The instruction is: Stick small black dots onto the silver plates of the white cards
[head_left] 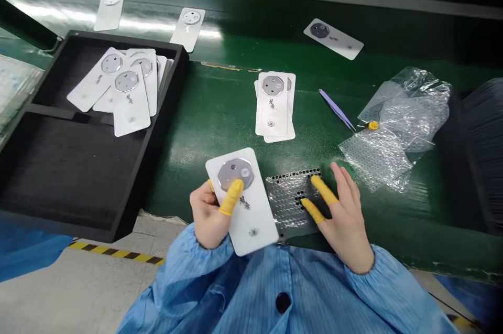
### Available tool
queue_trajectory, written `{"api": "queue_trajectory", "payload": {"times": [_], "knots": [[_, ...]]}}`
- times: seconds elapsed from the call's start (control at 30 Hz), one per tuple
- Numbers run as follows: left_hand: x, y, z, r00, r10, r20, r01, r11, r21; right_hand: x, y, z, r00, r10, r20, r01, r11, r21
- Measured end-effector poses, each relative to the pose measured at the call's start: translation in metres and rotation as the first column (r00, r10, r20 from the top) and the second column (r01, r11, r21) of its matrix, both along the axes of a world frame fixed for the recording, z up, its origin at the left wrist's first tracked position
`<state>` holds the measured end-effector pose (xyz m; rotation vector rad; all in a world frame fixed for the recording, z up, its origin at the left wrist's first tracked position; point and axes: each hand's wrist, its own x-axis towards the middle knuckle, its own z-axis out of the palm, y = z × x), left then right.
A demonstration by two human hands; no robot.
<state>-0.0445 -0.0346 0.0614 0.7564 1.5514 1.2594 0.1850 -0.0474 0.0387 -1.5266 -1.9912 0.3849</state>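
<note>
My left hand (212, 216) grips a white phone back cover (251, 224) with a grey camera plate and dark markings. The thumb, in a yellow finger cot, presses on its face; the other fingers are mostly hidden behind it. Beside it my right hand (340, 213) is spread, its yellow-cotted thumb and index finger resting on a clear bubble-wrap sheet (286, 203). That sheet lies flat near the table's front edge. Farther back, a small stack of similar covers (271, 114) lies on the green table.
A black two-part tray (135, 166) at left has several covers (131, 108) in its far section. Single covers (187, 30) lie along the back. Purple tweezers (336, 108) and a pile of bubble bags (404, 119) lie right, near a dark bin (475, 155).
</note>
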Motion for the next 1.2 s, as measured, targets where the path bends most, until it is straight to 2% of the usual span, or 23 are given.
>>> {"api": "queue_trajectory", "payload": {"times": [0.03, 0.1, 0.17, 0.23, 0.3, 0.33, 0.4, 0.5, 0.57, 0.63, 0.73, 0.8, 0.87, 0.97, 1.1, 1.2], "knots": [[-0.007, 0.002, -0.003, 0.999, -0.034, -0.036, 0.033, 0.999, -0.015, 0.005, -0.001, -0.005, 1.000, -0.004, 0.029, 0.004, 1.000, 0.019], [-0.019, 0.005, -0.009, 0.979, -0.101, -0.179, 0.106, 0.994, 0.017, 0.011, 0.000, -0.012, 0.999, 0.042, -0.025, -0.042, 0.999, 0.018], [-0.025, 0.009, -0.011, 0.914, -0.171, -0.369, 0.213, 0.974, 0.077, 0.015, 0.005, -0.011, 0.989, 0.109, -0.100, -0.108, 0.994, 0.015], [-0.023, 0.012, -0.012, 0.831, -0.308, -0.464, 0.369, 0.928, 0.046, 0.016, 0.012, -0.008, 0.980, 0.173, -0.098, -0.173, 0.985, 0.012], [-0.018, 0.013, -0.012, 0.780, -0.444, -0.441, 0.478, 0.877, -0.036, 0.016, 0.016, -0.008, 0.966, 0.255, -0.035, -0.254, 0.967, 0.006], [-0.014, 0.013, -0.012, 0.777, -0.473, -0.415, 0.495, 0.867, -0.061, 0.016, 0.018, -0.010, 0.955, 0.296, -0.002, -0.295, 0.955, 0.013], [-0.008, 0.013, -0.013, 0.802, -0.461, -0.379, 0.470, 0.879, -0.075, 0.015, 0.018, -0.016, 0.934, 0.356, 0.028, -0.357, 0.933, 0.053], [-0.001, 0.013, -0.011, 0.831, -0.417, -0.368, 0.420, 0.904, -0.076, 0.018, 0.018, -0.022, 0.930, 0.364, -0.038, -0.357, 0.925, 0.133], [0.002, 0.014, -0.005, 0.819, -0.453, -0.353, 0.446, 0.889, -0.104, 0.022, 0.022, -0.016, 0.920, 0.383, -0.076, -0.371, 0.918, 0.142], [0.008, 0.015, 0.001, 0.790, -0.542, -0.287, 0.522, 0.840, -0.151, 0.027, 0.029, -0.004, 0.898, 0.437, -0.050, -0.427, 0.894, 0.137], [0.019, 0.016, 0.005, 0.760, -0.645, -0.084, 0.626, 0.760, -0.174, 0.032, 0.041, 0.015, 0.840, 0.539, 0.053, -0.542, 0.835, 0.095], [0.026, 0.013, 0.003, 0.781, -0.622, 0.043, 0.621, 0.770, -0.147, 0.029, 0.046, 0.023, 0.822, 0.565, 0.071, -0.569, 0.820, 0.065], [0.031, 0.010, -0.001, 0.814, -0.572, 0.105, 0.581, 0.807, -0.108, 0.022, 0.046, 0.026, 0.836, 0.549, 0.016, -0.547, 0.832, 0.094], [0.033, 0.006, -0.007, 0.817, -0.568, 0.101, 0.573, 0.819, -0.026, 0.006, 0.040, 0.024, 0.832, 0.549, -0.083, -0.533, 0.832, 0.158], [0.027, 0.004, -0.011, 0.742, -0.670, -0.004, 0.669, 0.740, 0.069, -0.006, 0.034, 0.019, 0.831, 0.543, -0.116, -0.538, 0.839, 0.077], [0.024, 0.004, -0.016, 0.692, -0.703, -0.162, 0.719, 0.692, 0.067, -0.008, 0.032, 0.011, 0.845, 0.528, -0.078, -0.527, 0.849, 0.042]]}}
